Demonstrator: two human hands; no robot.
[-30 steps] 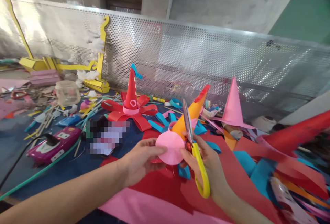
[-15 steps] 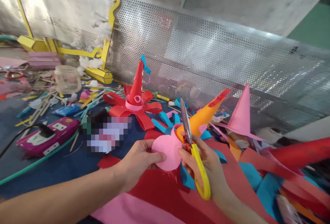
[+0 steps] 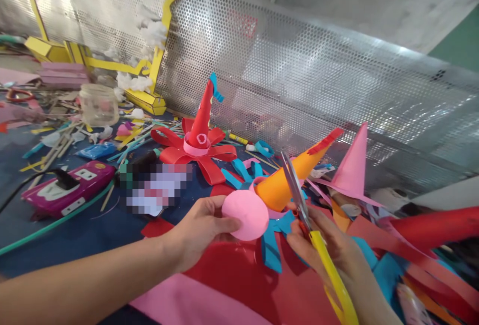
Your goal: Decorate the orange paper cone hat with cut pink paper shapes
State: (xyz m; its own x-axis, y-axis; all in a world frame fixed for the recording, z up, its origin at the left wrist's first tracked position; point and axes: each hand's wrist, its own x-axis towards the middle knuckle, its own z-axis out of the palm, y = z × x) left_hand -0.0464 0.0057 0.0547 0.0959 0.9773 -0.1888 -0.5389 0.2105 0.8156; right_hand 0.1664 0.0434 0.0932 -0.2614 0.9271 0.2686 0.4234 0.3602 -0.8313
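Between thumb and fingers, my left hand [image 3: 204,230] pinches the edge of a round pink paper disc [image 3: 246,215]. My right hand [image 3: 329,250] is closed on a pair of scissors [image 3: 297,190] with yellow handles, blades pointing up and away. A gap separates that hand from the disc. Just behind them lies an orange paper cone [image 3: 279,185] with a red tip, a pink band and blue paper loops [image 3: 272,250]. Below my hands spread red paper sheets [image 3: 232,280] and a pink sheet [image 3: 187,300].
A red cone hat [image 3: 202,120] with red loops stands farther back, a pink cone [image 3: 354,165] to the right. At left are a purple power strip [image 3: 71,187], a clear jar [image 3: 98,105] and scattered sticks. A perforated metal panel [image 3: 299,70] closes off the back.
My right hand has let go of the disc's edge and moved right and down with the scissors. My left hand keeps the disc. The view has tilted.
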